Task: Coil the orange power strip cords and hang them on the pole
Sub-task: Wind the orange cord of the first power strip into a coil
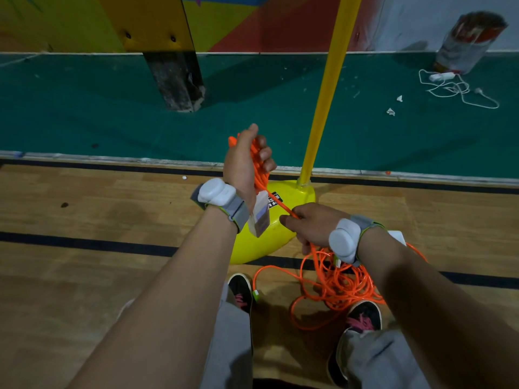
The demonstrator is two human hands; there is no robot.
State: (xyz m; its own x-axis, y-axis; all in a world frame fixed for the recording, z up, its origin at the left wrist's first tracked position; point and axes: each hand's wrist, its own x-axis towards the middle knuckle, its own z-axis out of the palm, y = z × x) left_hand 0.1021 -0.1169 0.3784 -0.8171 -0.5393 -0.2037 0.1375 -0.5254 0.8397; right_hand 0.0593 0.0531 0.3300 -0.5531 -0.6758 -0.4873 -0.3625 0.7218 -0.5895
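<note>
Currently mid-coil, by the look of it: left hand (247, 161) raised near the middle of the view, fingers curled round a bundle of orange cord loops (257, 164), a white power strip block (259, 217) dangling just below that wrist. Right hand (311, 226) sits lower and to the right, thumb and fingers pinching the single strand that runs taut up to the bundle. Most of the cord lies uncoiled as a loose tangle (337, 284) on the wooden floor (84, 220), near the person's shoes and partly hidden under the right forearm. A green-tipped plug end (255, 293) rests beside the left shoe (240, 290). Yellow pole (328, 80) stands just beyond the hands on its domed yellow base (252, 248); nothing hangs on it yet. Judgement: early in the task, much cord left to gather. Risks: the tangle crosses over itself, so drawing up a fresh length could pull a knot tight or drag the whole heap. A loop could catch on a shoe. The block's weight may tug loops off the left hand if the grip slackens, and if it swings it could knock the base. A white strip with cord (442, 76) lies far right on the green floor, well apart.
</note>
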